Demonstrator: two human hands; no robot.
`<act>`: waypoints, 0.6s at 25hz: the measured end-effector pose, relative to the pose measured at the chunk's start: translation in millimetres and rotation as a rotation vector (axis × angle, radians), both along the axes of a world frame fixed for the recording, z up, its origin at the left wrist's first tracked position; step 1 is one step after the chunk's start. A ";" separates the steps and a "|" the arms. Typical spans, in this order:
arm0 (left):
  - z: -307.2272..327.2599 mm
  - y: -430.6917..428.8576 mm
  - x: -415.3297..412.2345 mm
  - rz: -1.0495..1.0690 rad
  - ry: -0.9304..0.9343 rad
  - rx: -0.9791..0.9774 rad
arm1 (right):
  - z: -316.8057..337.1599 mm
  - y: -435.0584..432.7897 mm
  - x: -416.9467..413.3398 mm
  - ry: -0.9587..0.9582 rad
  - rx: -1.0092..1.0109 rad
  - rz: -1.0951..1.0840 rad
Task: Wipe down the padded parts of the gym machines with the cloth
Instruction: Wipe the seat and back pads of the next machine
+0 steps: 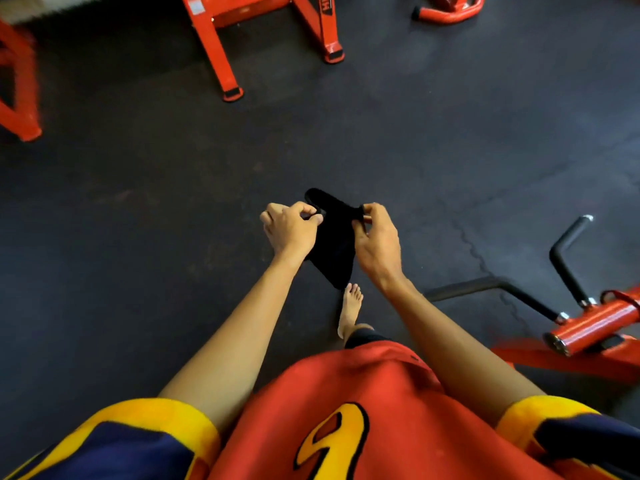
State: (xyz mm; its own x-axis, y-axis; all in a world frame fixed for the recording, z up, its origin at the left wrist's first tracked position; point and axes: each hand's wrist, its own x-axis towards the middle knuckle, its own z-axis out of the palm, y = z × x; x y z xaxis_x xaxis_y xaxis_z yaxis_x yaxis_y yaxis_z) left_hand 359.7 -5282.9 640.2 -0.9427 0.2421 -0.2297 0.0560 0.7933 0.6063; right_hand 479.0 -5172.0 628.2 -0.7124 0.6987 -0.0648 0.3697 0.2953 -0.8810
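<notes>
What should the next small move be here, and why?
Probably fold the black cloth into a wiping pad. The left hand and right hand pinch its upper corners, so it hangs loose over the floor, touching no machine. No padded part is in view; only orange frames show.

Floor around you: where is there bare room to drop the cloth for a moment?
Widest bare floor lies left of the left hand, below the orange frame legs. Another open patch sits ahead of the cloth, towards the upper right. It is crowded at lower right, by the black handles and orange machine, and along the top edge.
</notes>
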 end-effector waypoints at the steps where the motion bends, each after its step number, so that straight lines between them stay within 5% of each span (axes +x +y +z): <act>1: -5.7 21.1 -20.7 -0.009 -0.048 0.085 | -3.0 18.7 -20.3 0.007 -0.019 0.008; 15: -5.6 323.1 -188.2 -0.123 -0.732 0.613 | -3.1 273.5 -174.4 -0.089 0.073 0.033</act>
State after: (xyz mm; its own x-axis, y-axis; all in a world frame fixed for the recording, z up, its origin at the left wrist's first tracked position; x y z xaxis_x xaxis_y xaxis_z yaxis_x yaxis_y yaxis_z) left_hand 171.5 -4959.8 634.6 -0.5758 0.6036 -0.5515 -0.4392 0.3407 0.8313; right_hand 304.5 -4898.5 625.1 -0.7290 0.6800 -0.0789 0.4344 0.3705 -0.8210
